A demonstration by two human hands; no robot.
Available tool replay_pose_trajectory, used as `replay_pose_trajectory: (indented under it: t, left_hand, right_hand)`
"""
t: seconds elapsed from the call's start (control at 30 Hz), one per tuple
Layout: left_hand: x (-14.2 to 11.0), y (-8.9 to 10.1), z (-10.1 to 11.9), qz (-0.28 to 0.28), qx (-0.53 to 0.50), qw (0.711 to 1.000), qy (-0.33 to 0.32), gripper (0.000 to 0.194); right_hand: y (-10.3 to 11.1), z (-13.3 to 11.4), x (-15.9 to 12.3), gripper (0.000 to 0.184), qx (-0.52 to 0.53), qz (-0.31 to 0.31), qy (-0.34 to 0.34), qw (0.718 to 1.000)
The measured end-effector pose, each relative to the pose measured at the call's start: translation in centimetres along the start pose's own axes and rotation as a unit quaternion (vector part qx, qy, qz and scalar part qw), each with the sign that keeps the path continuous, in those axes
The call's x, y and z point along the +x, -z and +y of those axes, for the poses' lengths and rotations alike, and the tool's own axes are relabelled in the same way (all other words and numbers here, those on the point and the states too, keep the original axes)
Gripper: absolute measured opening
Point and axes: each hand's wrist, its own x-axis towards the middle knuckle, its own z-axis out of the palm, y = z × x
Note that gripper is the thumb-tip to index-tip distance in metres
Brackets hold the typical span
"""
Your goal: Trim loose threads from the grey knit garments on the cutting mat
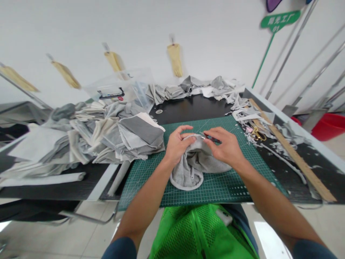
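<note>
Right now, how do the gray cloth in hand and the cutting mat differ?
The gray cloth is bunched, its edge pinched by the left hand; the cutting mat lies flat. The cloth is pale gray, the mat green with a grid. As bunched, the cloth spans less than the mat.

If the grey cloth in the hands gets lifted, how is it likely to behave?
The cloth would probably sag, since it drapes in soft folds. It may drag a little across the mat, where its lower part lies slumped.
</note>
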Motion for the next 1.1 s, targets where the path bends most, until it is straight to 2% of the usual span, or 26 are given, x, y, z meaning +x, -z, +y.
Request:
replay_pose_trajectory:
  t: [0.13,0.27,0.47,0.8,1.1]
  left_hand:
    - [-0.2,-0.2,-0.3,0.000,0.056,0.998,-0.034,0.059]
    - [-0.5,-0.5,-0.1,-0.005,0.073,0.996,-0.044,0.059]
    - [-0.8,-0.9,0.4,0.000,0.072,0.997,-0.032,0.061]
    - [-0.9,-1.1,0.5,0.008,0.080,0.996,-0.024,0.064]
    - [-0.8,-1.0,0.4,0.004,0.069,0.997,-0.022,0.065]
  right_hand:
    - [-0.1,0.0,-0.2,0.022,-0.011,0.003,0.017,1.000]
    - [-0.1,-0.2,-0.1,0.021,0.000,-0.006,-0.001,1.000]
    - [0.1,-0.7,0.1,0.018,0.024,-0.030,-0.039,0.999]
    - [0.1,-0.6,0.0,0.015,0.027,-0.020,-0.016,0.999]
    - [0.1,-0.8,0.1,0.012,0.030,-0.023,-0.047,0.998]
